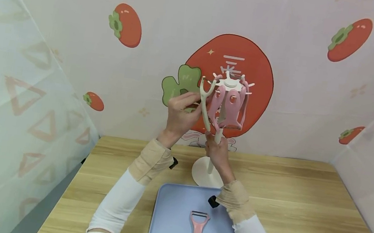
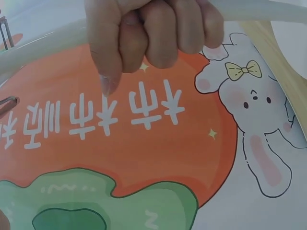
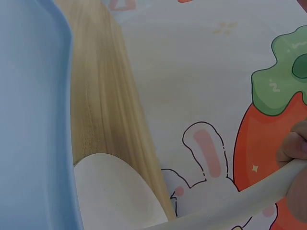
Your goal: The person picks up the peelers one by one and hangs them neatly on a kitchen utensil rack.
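Observation:
A white rotating stand with a hooked top (image 1: 230, 83) rises from a round base (image 1: 202, 173). Pink utensils hang on its hooks, among them a wide-handled one (image 1: 232, 108) and a peeler on the left side. My left hand (image 1: 181, 112) pinches a white Y-shaped peeler (image 1: 204, 105), head upward, beside the hooks; its curled fingers (image 2: 160, 33) show in the left wrist view. Lower down, my right hand (image 1: 218, 152) grips the stand's white pole (image 3: 249, 196). In the right wrist view only part of that hand shows at the right edge.
A blue tray (image 1: 162, 223) lies in front of the stand on the wooden table (image 1: 302, 210). Inside it rests a pink peeler (image 1: 197, 232), handle toward me. Patterned fabric walls (image 1: 172, 16) stand behind the table and at both sides.

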`<state>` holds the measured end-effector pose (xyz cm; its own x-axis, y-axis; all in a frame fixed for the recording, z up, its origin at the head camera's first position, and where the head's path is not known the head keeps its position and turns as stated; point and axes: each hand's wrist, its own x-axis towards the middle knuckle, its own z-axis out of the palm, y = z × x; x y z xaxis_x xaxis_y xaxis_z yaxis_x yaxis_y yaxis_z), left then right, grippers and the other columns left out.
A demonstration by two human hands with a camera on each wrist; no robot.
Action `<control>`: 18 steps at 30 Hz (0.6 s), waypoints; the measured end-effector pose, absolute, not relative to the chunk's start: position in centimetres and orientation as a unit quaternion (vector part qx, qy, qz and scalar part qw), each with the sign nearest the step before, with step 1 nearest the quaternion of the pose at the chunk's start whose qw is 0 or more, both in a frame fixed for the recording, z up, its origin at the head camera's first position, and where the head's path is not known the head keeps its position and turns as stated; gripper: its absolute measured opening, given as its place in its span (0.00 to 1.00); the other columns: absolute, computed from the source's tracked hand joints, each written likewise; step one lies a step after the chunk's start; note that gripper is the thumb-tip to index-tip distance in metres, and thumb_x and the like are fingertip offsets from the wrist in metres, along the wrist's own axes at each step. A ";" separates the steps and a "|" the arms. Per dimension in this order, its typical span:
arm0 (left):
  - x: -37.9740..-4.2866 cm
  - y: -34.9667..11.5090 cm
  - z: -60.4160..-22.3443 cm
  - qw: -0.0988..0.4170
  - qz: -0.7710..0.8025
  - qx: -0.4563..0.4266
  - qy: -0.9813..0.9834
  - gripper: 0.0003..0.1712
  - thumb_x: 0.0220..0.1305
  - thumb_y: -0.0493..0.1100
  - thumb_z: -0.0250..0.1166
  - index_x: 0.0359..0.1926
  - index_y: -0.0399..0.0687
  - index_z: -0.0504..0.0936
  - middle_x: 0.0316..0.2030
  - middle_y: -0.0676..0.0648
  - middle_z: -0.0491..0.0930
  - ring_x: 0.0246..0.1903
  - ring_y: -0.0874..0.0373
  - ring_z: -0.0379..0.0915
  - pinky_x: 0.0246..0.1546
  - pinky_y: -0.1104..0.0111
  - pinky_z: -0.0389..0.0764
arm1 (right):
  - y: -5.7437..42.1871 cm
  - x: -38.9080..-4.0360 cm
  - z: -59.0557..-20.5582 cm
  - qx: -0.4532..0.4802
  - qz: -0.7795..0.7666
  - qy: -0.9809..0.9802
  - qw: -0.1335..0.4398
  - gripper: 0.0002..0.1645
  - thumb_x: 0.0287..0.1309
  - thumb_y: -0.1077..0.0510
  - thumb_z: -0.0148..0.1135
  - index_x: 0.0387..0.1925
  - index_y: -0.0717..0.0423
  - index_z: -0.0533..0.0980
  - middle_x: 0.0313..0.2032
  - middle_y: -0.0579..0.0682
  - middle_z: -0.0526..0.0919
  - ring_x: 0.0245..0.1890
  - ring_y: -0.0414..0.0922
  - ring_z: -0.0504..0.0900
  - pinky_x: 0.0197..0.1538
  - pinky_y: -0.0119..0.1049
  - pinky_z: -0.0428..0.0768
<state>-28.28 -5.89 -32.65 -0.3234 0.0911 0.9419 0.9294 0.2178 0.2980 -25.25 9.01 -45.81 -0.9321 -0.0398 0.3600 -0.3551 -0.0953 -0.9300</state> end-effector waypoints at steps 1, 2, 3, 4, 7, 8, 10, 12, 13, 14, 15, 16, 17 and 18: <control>-28.2 -6.0 -32.7 0.430 -0.486 -0.391 -0.653 0.10 0.65 0.36 0.69 0.40 0.32 0.91 0.35 0.38 0.89 0.33 0.51 0.89 0.37 0.69 0.87 | 9.0 -25.2 -45.8 0.151 0.724 -0.664 0.110 0.35 0.73 0.41 0.55 0.21 0.67 0.68 0.11 0.44 0.62 0.10 0.39 0.60 0.14 0.30 0.60; -28.2 -6.0 -32.8 0.432 -0.484 -0.391 -0.653 0.10 0.66 0.36 0.68 0.40 0.32 0.91 0.35 0.38 0.89 0.32 0.51 0.89 0.37 0.69 0.87 | 9.0 -25.2 -45.8 0.154 0.723 -0.665 0.112 0.37 0.73 0.41 0.55 0.20 0.69 0.67 0.11 0.44 0.62 0.09 0.39 0.60 0.14 0.31 0.59; -28.1 -6.1 -32.9 0.432 -0.483 -0.390 -0.654 0.10 0.66 0.35 0.68 0.41 0.31 0.91 0.36 0.38 0.89 0.33 0.51 0.89 0.37 0.69 0.87 | 9.0 -25.2 -45.7 0.156 0.721 -0.665 0.114 0.38 0.73 0.41 0.55 0.20 0.71 0.66 0.11 0.44 0.62 0.09 0.39 0.60 0.14 0.31 0.59; -28.1 -6.2 -32.9 0.434 -0.481 -0.388 -0.655 0.09 0.66 0.35 0.68 0.41 0.31 0.91 0.36 0.38 0.90 0.33 0.51 0.89 0.37 0.69 0.87 | 9.0 -25.2 -45.7 0.157 0.720 -0.666 0.115 0.39 0.74 0.41 0.55 0.20 0.72 0.66 0.11 0.44 0.61 0.09 0.39 0.60 0.14 0.31 0.59; -27.8 -6.5 -33.1 0.444 -0.478 -0.384 -0.653 0.09 0.65 0.33 0.68 0.41 0.32 0.91 0.36 0.38 0.90 0.32 0.51 0.89 0.36 0.68 0.87 | 9.0 -25.1 -45.7 0.160 0.721 -0.665 0.116 0.39 0.74 0.42 0.55 0.20 0.73 0.65 0.10 0.44 0.61 0.09 0.39 0.60 0.14 0.31 0.59; -27.7 -6.6 -33.1 0.446 -0.478 -0.383 -0.652 0.09 0.65 0.33 0.69 0.41 0.32 0.91 0.36 0.39 0.90 0.32 0.51 0.89 0.35 0.68 0.87 | 9.0 -25.1 -45.7 0.161 0.721 -0.664 0.115 0.38 0.74 0.42 0.55 0.20 0.73 0.65 0.10 0.44 0.61 0.09 0.39 0.60 0.14 0.31 0.59; -27.4 -6.7 -33.1 0.451 -0.477 -0.380 -0.651 0.09 0.64 0.34 0.69 0.42 0.32 0.91 0.36 0.40 0.90 0.31 0.52 0.89 0.35 0.67 0.87 | 9.0 -25.1 -45.7 0.161 0.723 -0.662 0.110 0.38 0.75 0.43 0.54 0.19 0.72 0.64 0.10 0.44 0.61 0.09 0.38 0.60 0.14 0.31 0.59; -27.1 -6.9 -33.3 0.450 -0.478 -0.378 -0.653 0.09 0.64 0.34 0.70 0.42 0.33 0.91 0.35 0.40 0.90 0.31 0.52 0.89 0.35 0.67 0.87 | 9.0 -25.2 -45.8 0.158 0.727 -0.659 0.106 0.37 0.75 0.44 0.55 0.19 0.70 0.64 0.10 0.43 0.61 0.09 0.38 0.59 0.14 0.30 0.59; -27.0 -6.9 -33.4 0.447 -0.478 -0.378 -0.654 0.09 0.64 0.34 0.70 0.42 0.33 0.91 0.35 0.40 0.90 0.31 0.52 0.89 0.35 0.67 0.87 | 9.0 -25.2 -45.8 0.155 0.730 -0.658 0.105 0.36 0.74 0.44 0.55 0.19 0.68 0.64 0.10 0.42 0.61 0.09 0.38 0.59 0.14 0.30 0.59; -26.9 -7.0 -33.5 0.445 -0.477 -0.378 -0.657 0.09 0.64 0.34 0.70 0.42 0.33 0.91 0.35 0.40 0.90 0.31 0.52 0.89 0.35 0.67 0.87 | 9.0 -25.2 -45.8 0.153 0.732 -0.656 0.104 0.35 0.74 0.44 0.56 0.18 0.67 0.64 0.10 0.42 0.61 0.09 0.38 0.59 0.14 0.30 0.59; -26.7 -7.0 -33.6 0.443 -0.476 -0.376 -0.661 0.08 0.64 0.34 0.70 0.41 0.33 0.91 0.35 0.40 0.90 0.31 0.52 0.88 0.35 0.67 0.87 | 9.0 -25.2 -45.9 0.152 0.733 -0.655 0.105 0.35 0.74 0.44 0.56 0.17 0.66 0.64 0.10 0.42 0.61 0.09 0.38 0.59 0.14 0.30 0.59; -26.6 -7.0 -33.8 0.440 -0.474 -0.375 -0.664 0.08 0.64 0.34 0.70 0.41 0.33 0.91 0.35 0.40 0.90 0.31 0.52 0.88 0.35 0.67 0.87 | 9.0 -25.2 -45.9 0.151 0.733 -0.655 0.107 0.35 0.74 0.43 0.56 0.17 0.65 0.65 0.10 0.41 0.61 0.09 0.37 0.59 0.14 0.30 0.59; -26.5 -7.0 -33.9 0.436 -0.474 -0.373 -0.668 0.08 0.64 0.34 0.70 0.41 0.33 0.91 0.35 0.40 0.90 0.31 0.52 0.88 0.36 0.67 0.87 | 9.0 -25.2 -45.9 0.151 0.733 -0.654 0.107 0.35 0.74 0.43 0.56 0.16 0.64 0.65 0.09 0.41 0.62 0.09 0.38 0.59 0.14 0.30 0.59; -26.3 -7.1 -34.0 0.431 -0.475 -0.372 -0.670 0.08 0.63 0.33 0.70 0.41 0.33 0.90 0.35 0.40 0.90 0.31 0.52 0.88 0.36 0.66 0.87 | 9.0 -25.2 -45.9 0.152 0.732 -0.655 0.108 0.36 0.74 0.43 0.56 0.16 0.64 0.65 0.09 0.42 0.62 0.09 0.38 0.59 0.14 0.30 0.58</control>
<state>-26.32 -7.06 -34.02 -0.3511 0.0883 0.9322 0.9089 0.2712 0.3166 -25.16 8.96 -45.95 -0.9302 -0.0416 0.3647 -0.3579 -0.1179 -0.9263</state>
